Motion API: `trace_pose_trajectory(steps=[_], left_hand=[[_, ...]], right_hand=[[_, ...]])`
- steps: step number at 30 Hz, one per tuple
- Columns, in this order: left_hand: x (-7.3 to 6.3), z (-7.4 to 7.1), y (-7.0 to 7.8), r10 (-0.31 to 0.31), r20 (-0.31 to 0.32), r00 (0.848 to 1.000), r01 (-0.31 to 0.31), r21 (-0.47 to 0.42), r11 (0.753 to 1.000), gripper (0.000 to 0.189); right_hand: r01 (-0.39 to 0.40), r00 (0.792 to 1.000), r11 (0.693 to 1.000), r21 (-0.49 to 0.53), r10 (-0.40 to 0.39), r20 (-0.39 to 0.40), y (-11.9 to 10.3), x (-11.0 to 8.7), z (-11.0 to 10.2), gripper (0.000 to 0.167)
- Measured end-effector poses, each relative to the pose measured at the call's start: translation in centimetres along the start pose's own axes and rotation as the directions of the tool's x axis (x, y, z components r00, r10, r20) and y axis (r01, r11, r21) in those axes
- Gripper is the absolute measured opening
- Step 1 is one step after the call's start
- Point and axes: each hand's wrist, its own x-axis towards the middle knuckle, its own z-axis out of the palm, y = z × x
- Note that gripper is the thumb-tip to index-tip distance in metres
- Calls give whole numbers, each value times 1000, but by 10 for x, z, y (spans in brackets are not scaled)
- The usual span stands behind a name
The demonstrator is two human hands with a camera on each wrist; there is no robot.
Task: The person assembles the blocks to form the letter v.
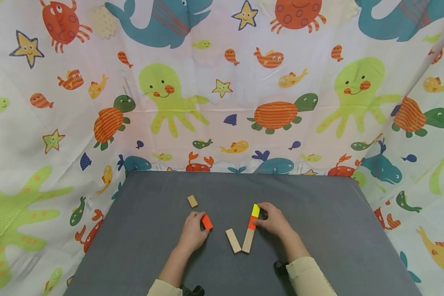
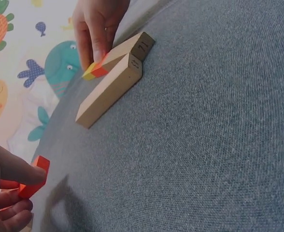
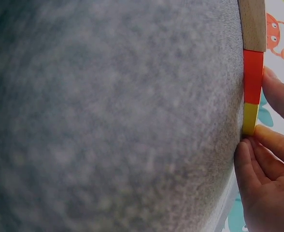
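Note:
Between thumb and fingers, my left hand [image 1: 193, 233] pinches an orange-red block [image 1: 207, 222], held close over the grey table in the left wrist view. A long plain wooden block [image 1: 248, 241], an orange-red block [image 1: 252, 223] and a yellow block [image 1: 256, 210] lie end to end in a slanted row. My right hand [image 1: 275, 222] touches this row at its far end. Its thumb is at the side of the orange-red block, its other fingers at the end of the yellow one [image 3: 249, 119]. A second long wooden block [image 1: 233, 241] meets the row's near end, making a V.
A small plain wooden block [image 1: 192, 201] lies on the grey tabletop [image 1: 140, 213], beyond my left hand. A curtain [image 1: 214, 123] printed with sea animals hangs behind the table and along both sides.

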Motion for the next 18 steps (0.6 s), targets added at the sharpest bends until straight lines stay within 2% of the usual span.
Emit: trace_pose_trajectory(steps=[7,18], left_hand=[[1,0,5,5,-18,1000,-6,-42,999,57],[5,2,12,28,-26,999,-29,-59,998,57]], right_hand=[[4,1000,1000,6,-4,1,-1,0,1,70],[0,1000,1000,11,0,-2,-1,1,0,69]])
